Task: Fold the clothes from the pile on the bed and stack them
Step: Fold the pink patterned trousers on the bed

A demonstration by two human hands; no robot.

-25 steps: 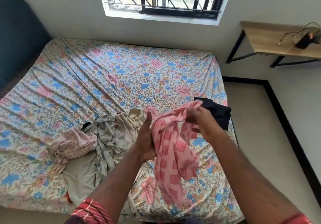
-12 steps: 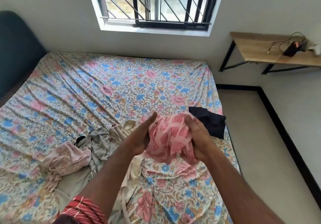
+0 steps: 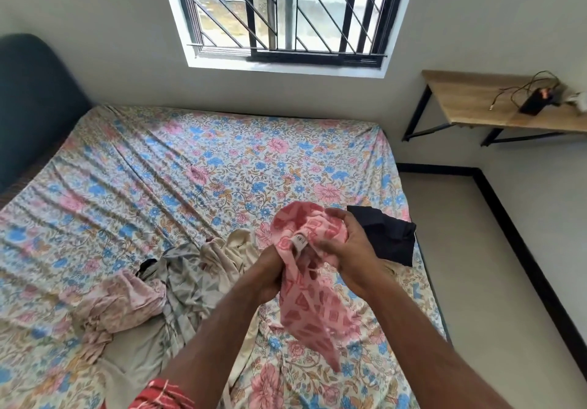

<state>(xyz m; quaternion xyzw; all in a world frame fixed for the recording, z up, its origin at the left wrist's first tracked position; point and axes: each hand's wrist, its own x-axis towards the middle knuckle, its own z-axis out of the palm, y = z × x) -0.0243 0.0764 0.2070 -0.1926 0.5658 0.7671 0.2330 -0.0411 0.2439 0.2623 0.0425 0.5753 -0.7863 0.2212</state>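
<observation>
Pink patterned garment (image 3: pixel 309 284) bunched between both hands

Both hands up over the bed (image 3: pixel 190 167): left hand (image 3: pixel 270 277) and right hand (image 3: pixel 349 250) grip the pink patterned garment (image 3: pixel 313 300), white tag showing. Pile of clothes (image 3: pixel 178 278) lies left; dark folded garment (image 3: pixel 387 237) sits right.

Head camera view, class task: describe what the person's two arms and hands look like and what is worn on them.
Both forearms are bare and reach in from the bottom edge. The left hand and right hand wear no gloves, and no rings or watch can be seen. On the left arm a red sleeve with thin pale stripes shows at the bottom edge; the right arm's sleeve is out of view.
</observation>
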